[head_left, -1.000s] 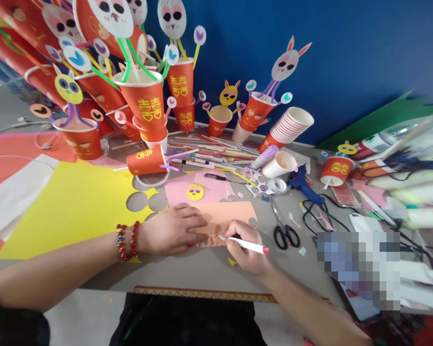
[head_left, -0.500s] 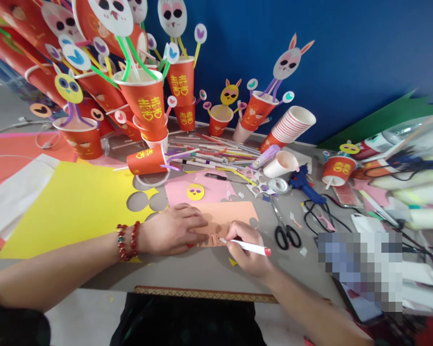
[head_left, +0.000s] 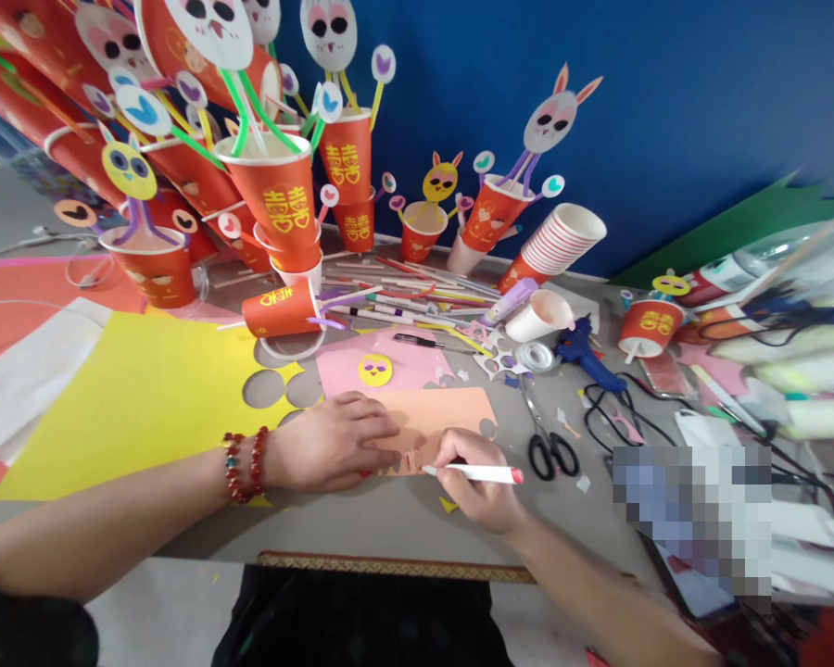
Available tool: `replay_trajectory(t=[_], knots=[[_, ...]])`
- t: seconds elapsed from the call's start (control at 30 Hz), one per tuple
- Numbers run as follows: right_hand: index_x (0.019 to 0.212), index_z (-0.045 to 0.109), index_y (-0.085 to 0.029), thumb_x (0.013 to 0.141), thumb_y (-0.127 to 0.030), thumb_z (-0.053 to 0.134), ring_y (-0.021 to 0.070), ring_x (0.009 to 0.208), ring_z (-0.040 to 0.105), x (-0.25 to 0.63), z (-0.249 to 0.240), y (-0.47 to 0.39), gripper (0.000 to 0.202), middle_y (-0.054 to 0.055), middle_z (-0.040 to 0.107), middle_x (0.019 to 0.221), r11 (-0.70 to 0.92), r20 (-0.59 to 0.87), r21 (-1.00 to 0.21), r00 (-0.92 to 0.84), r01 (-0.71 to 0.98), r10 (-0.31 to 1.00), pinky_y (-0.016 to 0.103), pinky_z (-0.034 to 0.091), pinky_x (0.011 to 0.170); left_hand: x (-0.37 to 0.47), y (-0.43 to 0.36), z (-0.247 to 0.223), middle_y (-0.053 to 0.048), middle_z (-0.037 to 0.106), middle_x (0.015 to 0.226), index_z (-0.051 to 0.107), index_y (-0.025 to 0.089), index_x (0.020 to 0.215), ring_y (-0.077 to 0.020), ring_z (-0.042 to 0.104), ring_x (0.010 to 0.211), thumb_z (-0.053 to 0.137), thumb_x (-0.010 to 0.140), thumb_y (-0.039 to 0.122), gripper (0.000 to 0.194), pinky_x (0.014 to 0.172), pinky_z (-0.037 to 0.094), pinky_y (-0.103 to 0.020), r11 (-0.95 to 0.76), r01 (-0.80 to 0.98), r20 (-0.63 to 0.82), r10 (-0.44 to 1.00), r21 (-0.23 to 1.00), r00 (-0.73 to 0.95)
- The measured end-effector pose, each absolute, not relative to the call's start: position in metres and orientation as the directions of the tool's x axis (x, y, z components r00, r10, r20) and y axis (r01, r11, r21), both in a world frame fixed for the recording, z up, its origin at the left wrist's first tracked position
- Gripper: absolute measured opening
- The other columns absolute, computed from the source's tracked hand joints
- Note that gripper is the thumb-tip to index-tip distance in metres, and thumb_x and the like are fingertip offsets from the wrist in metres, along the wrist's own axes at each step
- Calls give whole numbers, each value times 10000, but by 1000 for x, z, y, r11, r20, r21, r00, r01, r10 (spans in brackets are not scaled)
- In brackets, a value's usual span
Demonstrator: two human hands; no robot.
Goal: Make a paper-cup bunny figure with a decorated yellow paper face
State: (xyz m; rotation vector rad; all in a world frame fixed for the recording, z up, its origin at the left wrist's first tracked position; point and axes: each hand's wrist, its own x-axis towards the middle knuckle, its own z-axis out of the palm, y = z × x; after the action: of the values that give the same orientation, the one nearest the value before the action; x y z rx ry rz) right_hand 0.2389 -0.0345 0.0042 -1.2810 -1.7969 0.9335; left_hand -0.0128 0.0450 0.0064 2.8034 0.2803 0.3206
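My left hand (head_left: 334, 443) lies flat on the left part of an orange paper (head_left: 451, 412), fingers spread a little. A white marker with a red end (head_left: 486, 473) is pinched in my right hand (head_left: 479, 477), its tip on the paper's lower edge area. Small reddish ear-like outlines (head_left: 413, 459) show on the paper between my hands. Just above lies a yellow round face (head_left: 375, 370) on a pink sheet (head_left: 340, 357).
A yellow sheet (head_left: 132, 398) with round holes lies left. Scissors (head_left: 552, 454), a blue glue gun (head_left: 594, 361) and cables are at the right. Red cups (head_left: 271, 195) with paper faces, loose pens and straws stand or lie behind.
The marker tip has shifted slightly down and to the left on the orange paper, with my right hand tilting a little. My left hand has stayed in place.
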Motion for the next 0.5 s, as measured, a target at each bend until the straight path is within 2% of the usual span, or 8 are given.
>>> replay_trajectory(t=[0.13,0.5], knots=[[686,509,-219,819,-143,528,122,517,453,240,-1,-35,154,-46,503,582,217,152,-870,-179,443,972,255,338,510,-12,45,6,-79,658,1254,637,265,1228,-283,568,1149,608,886,270,343,996,418,-434,-934,163,192,232,317,954],[664,484,-221,830,-143,533,118,525,472,238,-4,-34,190,-51,507,574,269,193,-825,-199,497,961,243,353,527,-12,44,6,-72,663,1249,645,271,1212,-278,572,1151,621,878,273,335,993,422,-423,-933,169,194,238,318,952]])
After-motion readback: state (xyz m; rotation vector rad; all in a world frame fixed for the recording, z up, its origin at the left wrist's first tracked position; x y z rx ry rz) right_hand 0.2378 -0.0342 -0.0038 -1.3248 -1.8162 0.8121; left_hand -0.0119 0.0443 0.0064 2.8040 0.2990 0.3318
